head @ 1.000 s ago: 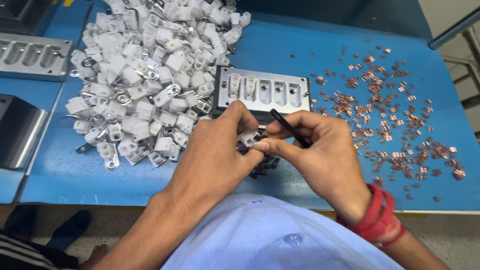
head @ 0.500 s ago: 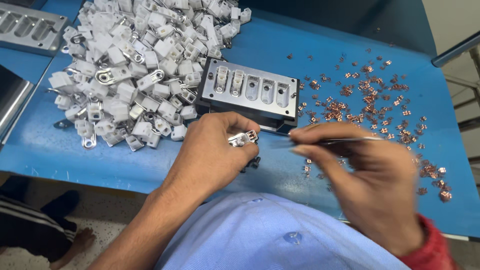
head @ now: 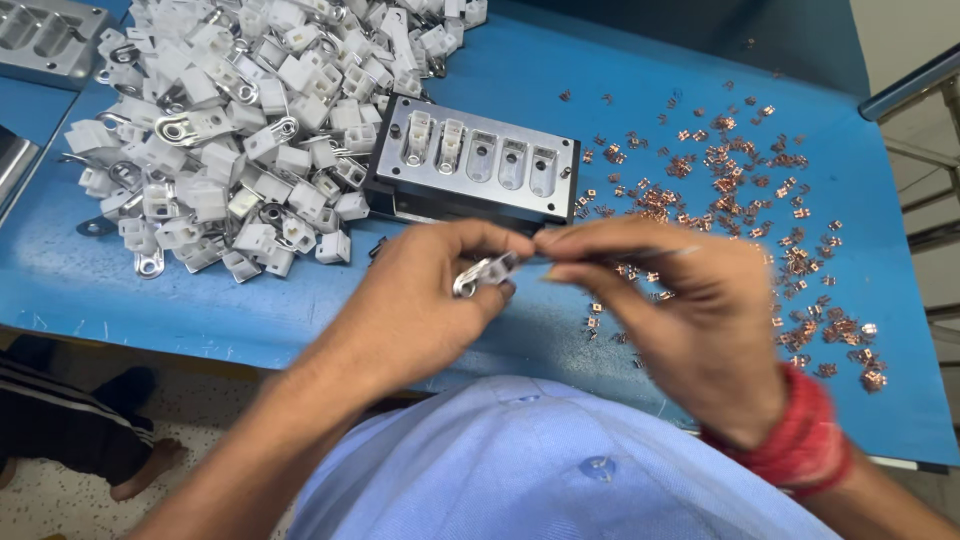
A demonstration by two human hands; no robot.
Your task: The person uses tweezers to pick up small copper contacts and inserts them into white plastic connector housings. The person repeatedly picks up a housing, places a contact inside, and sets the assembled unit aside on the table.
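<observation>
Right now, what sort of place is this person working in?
Probably a small-parts assembly bench in a workshop or factory. A blue worktable holds a heap of white plastic housings with metal lugs, a dark metal fixture block with five slots, and scattered small copper clips.

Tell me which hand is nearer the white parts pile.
Left. The left hand sits just right of the pile; the right hand is farther right, near the copper bits.
</observation>
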